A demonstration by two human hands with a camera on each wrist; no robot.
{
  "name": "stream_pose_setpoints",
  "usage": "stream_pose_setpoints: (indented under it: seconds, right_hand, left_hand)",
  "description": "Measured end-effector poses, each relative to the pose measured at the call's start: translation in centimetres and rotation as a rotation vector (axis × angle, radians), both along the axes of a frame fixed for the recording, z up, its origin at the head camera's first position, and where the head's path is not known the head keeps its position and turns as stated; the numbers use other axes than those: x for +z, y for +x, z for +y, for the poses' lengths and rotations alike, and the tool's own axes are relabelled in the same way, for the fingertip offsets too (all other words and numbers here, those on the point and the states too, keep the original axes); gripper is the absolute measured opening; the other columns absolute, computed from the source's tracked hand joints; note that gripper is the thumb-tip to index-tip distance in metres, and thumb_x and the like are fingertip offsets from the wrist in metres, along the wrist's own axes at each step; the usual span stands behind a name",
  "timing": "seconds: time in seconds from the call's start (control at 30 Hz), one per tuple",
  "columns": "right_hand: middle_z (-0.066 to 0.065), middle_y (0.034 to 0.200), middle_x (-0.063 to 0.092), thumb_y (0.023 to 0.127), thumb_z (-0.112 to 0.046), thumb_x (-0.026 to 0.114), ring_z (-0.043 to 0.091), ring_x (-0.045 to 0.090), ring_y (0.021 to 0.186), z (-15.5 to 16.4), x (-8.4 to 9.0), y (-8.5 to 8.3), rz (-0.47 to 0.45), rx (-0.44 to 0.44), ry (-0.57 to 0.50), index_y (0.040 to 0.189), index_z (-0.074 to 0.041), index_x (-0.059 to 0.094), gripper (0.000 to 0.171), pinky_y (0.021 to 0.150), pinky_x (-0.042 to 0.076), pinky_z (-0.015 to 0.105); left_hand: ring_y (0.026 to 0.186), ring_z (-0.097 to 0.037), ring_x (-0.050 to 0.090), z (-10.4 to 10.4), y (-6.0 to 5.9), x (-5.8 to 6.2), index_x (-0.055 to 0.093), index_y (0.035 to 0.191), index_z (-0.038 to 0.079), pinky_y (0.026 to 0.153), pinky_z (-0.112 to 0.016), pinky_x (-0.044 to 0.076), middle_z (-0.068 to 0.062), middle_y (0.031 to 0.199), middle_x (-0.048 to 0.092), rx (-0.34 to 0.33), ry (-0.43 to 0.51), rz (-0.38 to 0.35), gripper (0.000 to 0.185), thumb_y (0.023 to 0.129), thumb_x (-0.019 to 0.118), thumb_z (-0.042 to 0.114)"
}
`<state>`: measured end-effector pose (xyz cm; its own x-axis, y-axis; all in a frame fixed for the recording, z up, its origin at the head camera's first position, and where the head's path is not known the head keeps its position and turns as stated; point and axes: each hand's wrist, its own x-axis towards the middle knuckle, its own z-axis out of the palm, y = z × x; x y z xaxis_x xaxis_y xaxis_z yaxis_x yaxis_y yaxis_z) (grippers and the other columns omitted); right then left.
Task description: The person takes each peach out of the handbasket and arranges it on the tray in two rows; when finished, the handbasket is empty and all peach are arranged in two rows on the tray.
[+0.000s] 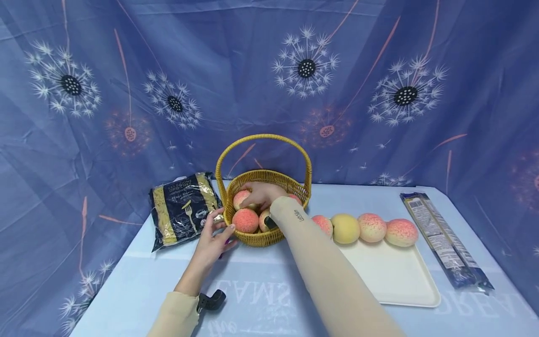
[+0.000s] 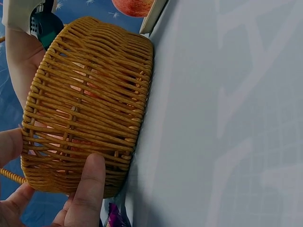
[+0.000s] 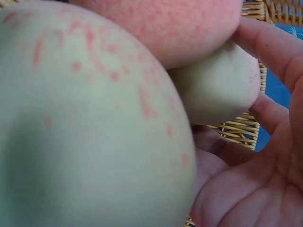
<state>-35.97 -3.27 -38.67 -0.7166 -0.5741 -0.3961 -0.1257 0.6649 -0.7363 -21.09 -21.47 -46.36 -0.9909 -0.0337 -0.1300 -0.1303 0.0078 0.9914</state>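
Left hand (image 1: 212,238) braces the wicker basket (image 2: 90,109), fingers straight — right hand (image 1: 263,194) cups a peach (image 1: 242,199); lift it gently.

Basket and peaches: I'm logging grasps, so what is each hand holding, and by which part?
The left hand steadies the basket by its outer wall. The right hand reaches inside, fingers curled round a peach from above.
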Motion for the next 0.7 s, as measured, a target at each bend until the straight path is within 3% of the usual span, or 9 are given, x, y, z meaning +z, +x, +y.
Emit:
stream_pose_setpoints:
  seconds: [0.23,0.4,0.5,0.7]
  right_hand:
    - [0.009,0.153,0.057,0.1,-0.037,0.076,0.028,0.066,0.123,-0.18,-0.43,-0.25,0.013,0.006,-0.017,0.154,-0.016,0.051,0.063,0.092,0.065,0.04]
    - [0.008,0.15,0.059,0.1,-0.037,0.077,0.023,0.068,0.113,-0.3,-0.56,-0.35,0.075,0.018,0.023,0.151,-0.017,0.054,0.059,0.087,0.064,0.036]
    - [0.007,0.149,0.06,0.101,-0.036,0.077,0.022,0.067,0.109,-0.08,-0.39,-0.39,0.101,0.009,0.039,0.152,-0.018,0.054,0.059,0.091,0.065,0.039]
    - [0.01,0.155,0.056,0.102,-0.032,0.075,0.025,0.066,0.12,0.61,0.23,-0.57,0.113,0.004,0.011,0.155,-0.015,0.052,0.06,0.102,0.065,0.043]
  left_hand:
    - [0.107,-0.017,0.07,-0.05,-0.09,0.0,0.03,0.165,0.026,0.101,-0.049,0.067,-0.021,0.145,0.044,0.009,-0.002,0.0,0.063,0.111,0.06,0.012]
    - [0.107,-0.016,0.07,-0.15,-0.11,-0.08,0.03,0.165,0.027,0.102,-0.049,0.067,-0.021,0.146,0.044,0.007,-0.005,-0.001,0.063,0.111,0.06,0.013]
    - [0.108,-0.016,0.07,-0.06,-0.15,-0.06,0.03,0.165,0.028,0.102,-0.049,0.067,-0.021,0.147,0.044,0.006,-0.003,-0.001,0.063,0.111,0.06,0.013]
    - [0.106,-0.015,0.07,0.03,-0.13,-0.05,0.031,0.165,0.028,0.101,-0.048,0.067,-0.021,0.146,0.045,0.015,-0.013,-0.001,0.063,0.111,0.059,0.012]
